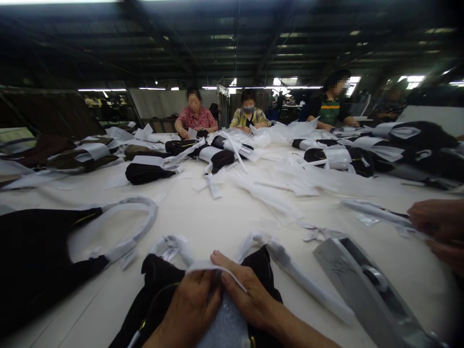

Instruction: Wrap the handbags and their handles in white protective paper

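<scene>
A black bag (155,285) lies in front of me, its strap (308,280) wrapped in white paper and looped onto the table. A white wrapping sheet (228,321) runs down the middle of the bag. My left hand (188,304) grips the upper edge of this sheet, its fingertips tucked beneath the fold. From the other side, my right hand (250,292) pinches the same edge, with the thumb and fingers meeting near my left fingers. Gold-coloured zip parts show on the bag beside both wrists.
Right of the bag stands a grey metal tape dispenser (362,285). Another black bag (39,261) with a wrapped handle lies left. A co-worker's hand (440,224) works at the right edge. Wrapped bags (152,169) and loose white paper (268,193) cover the far table, where several people work.
</scene>
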Demonstrator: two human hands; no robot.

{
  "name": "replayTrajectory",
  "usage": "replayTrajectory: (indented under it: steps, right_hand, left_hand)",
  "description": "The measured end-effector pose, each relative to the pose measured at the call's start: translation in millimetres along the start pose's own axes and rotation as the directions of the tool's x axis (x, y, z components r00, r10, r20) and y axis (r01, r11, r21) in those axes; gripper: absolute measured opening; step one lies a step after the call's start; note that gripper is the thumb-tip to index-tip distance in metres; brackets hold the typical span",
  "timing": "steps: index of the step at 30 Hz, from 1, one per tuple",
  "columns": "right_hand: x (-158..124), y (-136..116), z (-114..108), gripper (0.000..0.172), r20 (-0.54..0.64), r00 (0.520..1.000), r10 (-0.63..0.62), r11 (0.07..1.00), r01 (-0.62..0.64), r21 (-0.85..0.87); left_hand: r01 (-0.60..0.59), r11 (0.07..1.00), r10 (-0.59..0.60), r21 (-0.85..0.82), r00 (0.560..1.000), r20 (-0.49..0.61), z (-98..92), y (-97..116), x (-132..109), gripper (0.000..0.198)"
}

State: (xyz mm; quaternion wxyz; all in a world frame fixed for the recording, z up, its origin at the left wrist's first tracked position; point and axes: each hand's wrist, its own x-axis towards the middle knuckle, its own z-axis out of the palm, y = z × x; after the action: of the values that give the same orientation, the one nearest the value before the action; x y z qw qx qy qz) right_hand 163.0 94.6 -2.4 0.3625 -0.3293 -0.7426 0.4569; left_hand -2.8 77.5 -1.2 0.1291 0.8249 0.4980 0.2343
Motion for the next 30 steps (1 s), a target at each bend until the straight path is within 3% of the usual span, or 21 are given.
replayTrajectory:
  steps: [3, 6, 10, 14, 20, 26, 30]
  right_hand:
    - [-2, 4, 0, 0.040, 0.004, 1.000, -0.023, 1.000, 0.023, -0.018]
    - [-5, 6, 0, 0.040, 0.045, 0.992, -0.119, 0.983, 0.124, -0.138]
    - [-4, -2, -1, 0.040, 0.093, 0.958, -0.272, 0.920, 0.287, -0.267]
    - [2, -17, 3, 0.036, 0.107, 0.977, -0.187, 0.950, 0.207, -0.232]
    - [-6, -19, 6, 0.040, 0.223, 0.967, -0.122, 0.945, 0.182, -0.270]
    - [-12, -11, 5, 0.042, 0.238, 0.971, -0.023, 0.962, 0.087, -0.260]
    - [-13, -6, 7, 0.041, 0.240, 0.970, -0.040, 0.967, 0.099, -0.236]
  left_hand:
    - [0.005, 1.000, -0.006, 0.016, 0.995, 0.098, -5.7, 3, 1, 0.026]
    - [-0.035, 0.999, 0.029, 0.026, 0.978, 0.208, -19.0, 8, 1, 0.031]
    - [-0.013, 1.000, 0.009, 0.017, 0.975, 0.222, -27.5, 9, -1, 0.036]
    - [0.015, 1.000, -0.017, 0.011, 0.985, 0.170, -17.5, 3, -6, 0.034]
    - [-0.082, 0.996, 0.078, 0.026, 0.987, 0.139, -6.1, -3, -12, 0.036]
    - [-0.031, 0.996, 0.027, 0.087, 0.998, 0.049, -10.7, 8, -14, 0.034]
    - [-0.083, 0.995, 0.075, 0.047, 0.985, 0.153, -26.8, 4, -11, 0.035]
